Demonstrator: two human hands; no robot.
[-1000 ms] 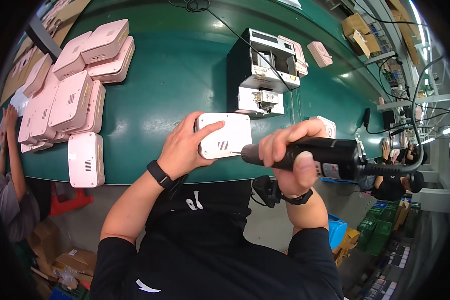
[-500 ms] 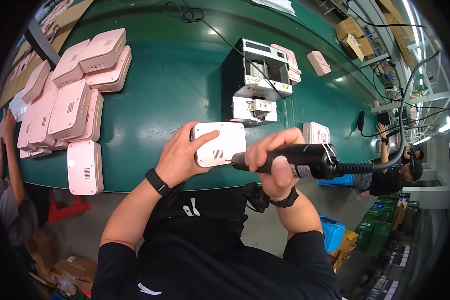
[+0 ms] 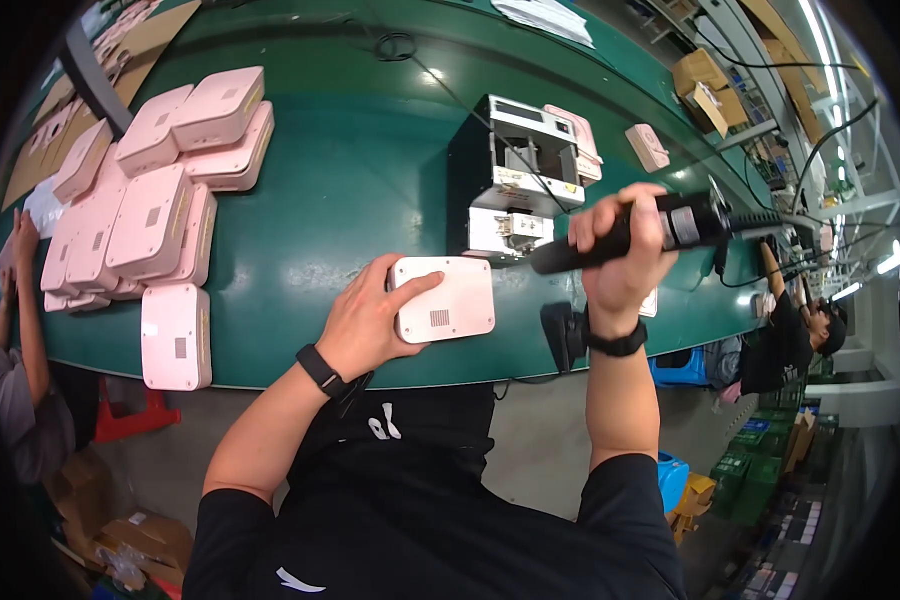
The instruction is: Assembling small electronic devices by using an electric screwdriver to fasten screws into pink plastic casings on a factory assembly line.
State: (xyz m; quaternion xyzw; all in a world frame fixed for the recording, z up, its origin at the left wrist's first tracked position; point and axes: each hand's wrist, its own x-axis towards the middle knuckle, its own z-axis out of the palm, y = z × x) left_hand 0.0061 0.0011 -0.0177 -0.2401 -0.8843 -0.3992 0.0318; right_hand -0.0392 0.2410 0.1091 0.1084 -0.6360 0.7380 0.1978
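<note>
A pale pink plastic case (image 3: 460,298), with a vent grille and screw holes on its upper face, lies near the table's front edge. My left hand (image 3: 368,312) grips its left side, thumb or finger across the top. Raised to the right of the case, my right hand (image 3: 625,250) is wrapped round a black electric screwdriver (image 3: 690,222). The tool's tip end points left toward a black and silver screw feeder machine (image 3: 520,170), and its bit is too blurred to make out. A cable runs off the tool's right end.
Several similar pink cases (image 3: 150,220) are piled on the green table (image 3: 330,180) at the left. One case (image 3: 177,337) lies at the front edge. Another pink part (image 3: 648,147) is at the far right. Co-workers (image 3: 805,330) sit at both sides.
My right hand has lifted the electric screwdriver off the case, up and to the right. The left hand still holds the case, which stays nearly in place.
</note>
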